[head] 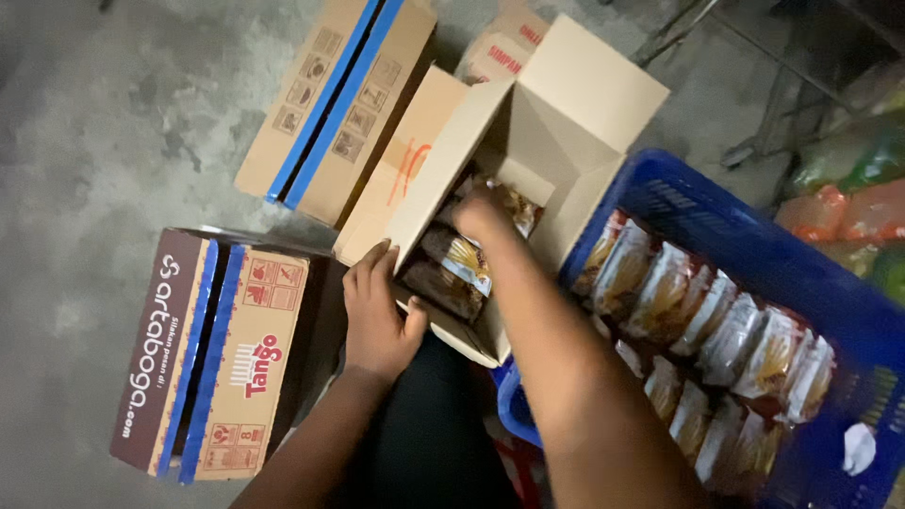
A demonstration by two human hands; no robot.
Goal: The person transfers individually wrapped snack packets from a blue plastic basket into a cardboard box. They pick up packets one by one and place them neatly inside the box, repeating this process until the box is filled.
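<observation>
- Right hand point(483, 215) down inside the open cardboard box point(566, 123), fingers curled onto the snack packets point(462, 264) packed there; whether a packet is actually pinched cannot be told, since the fingertips are hidden among the wrappers.
- Left hand point(377, 316) flat against the near flap of the same box, fingers spread and thumb hooked over the edge, bracing rather than clasping anything.
- Packets in the box lying in a tight row, dark and yellow wrappers, slightly blurred.
- Just to the right, touching the box corner, a blue plastic crate point(754, 245) already lined with rows of similar packets point(716, 330) standing on edge.
- To the left on the concrete floor point(94, 141), a sealed carton with blue tape point(212, 353) close to the left wrist; a second taped carton point(330, 104) farther up, beside the open box.
- More bagged goods at the far right edge, too blurred to identify.
- Likely risks, judged from this layout: box propped at a tilt, so a slip of the bracing hand could tip it and spill packets; tight packing could make several packets come up together and drop; a hard squeeze could crush the contents; the raised flap could catch the forearm.
</observation>
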